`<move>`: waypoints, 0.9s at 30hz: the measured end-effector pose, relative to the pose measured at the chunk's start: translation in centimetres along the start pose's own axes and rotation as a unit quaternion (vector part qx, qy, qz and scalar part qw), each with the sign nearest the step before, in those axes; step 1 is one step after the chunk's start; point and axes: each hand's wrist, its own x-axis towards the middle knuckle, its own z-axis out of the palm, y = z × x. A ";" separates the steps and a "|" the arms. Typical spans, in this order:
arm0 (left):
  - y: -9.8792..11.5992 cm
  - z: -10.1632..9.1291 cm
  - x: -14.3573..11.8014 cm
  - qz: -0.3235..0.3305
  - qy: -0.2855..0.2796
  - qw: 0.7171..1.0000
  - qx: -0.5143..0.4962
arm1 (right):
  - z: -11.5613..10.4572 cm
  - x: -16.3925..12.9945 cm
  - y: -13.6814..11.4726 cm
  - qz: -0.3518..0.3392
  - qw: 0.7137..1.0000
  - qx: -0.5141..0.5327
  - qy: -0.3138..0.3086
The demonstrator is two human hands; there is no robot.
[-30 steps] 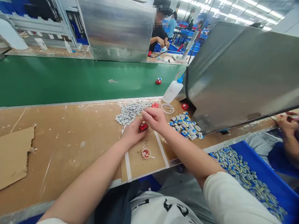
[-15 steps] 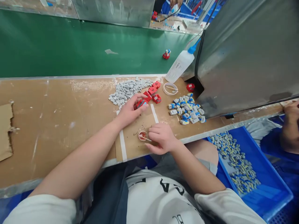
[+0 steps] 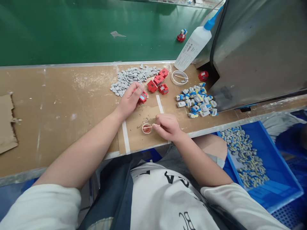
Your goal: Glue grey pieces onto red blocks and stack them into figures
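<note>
My left hand (image 3: 129,99) grips a small red plastic part (image 3: 143,96) on the brown cardboard bench top (image 3: 72,105). My right hand (image 3: 168,127) pinches a thin stick (image 3: 148,127) whose tip rests in a small round cap of reddish paste (image 3: 146,129). Three more red parts (image 3: 158,83) lie just beyond my left hand. A heap of small grey pieces (image 3: 131,79) lies behind them, and a heap of blue-and-white pieces (image 3: 197,100) sits to the right.
A white squeeze bottle with a blue nozzle (image 3: 194,44) leans by a metal housing (image 3: 259,48). A white ring lid (image 3: 179,77) and a red part (image 3: 203,75) sit near it. Green conveyor belt (image 3: 83,28) carries one red-blue piece (image 3: 181,35). Blue bin (image 3: 283,179) holds several pieces.
The view has tilted further down. My right hand left the red part and took the stick at the paste cap. My left hand kept the red part.
</note>
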 end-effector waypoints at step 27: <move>1.1 0.4 -0.8 0.000 -0.146 0.960 0.239 | -0.5 0.9 -0.4 0.158 0.967 0.016 0.201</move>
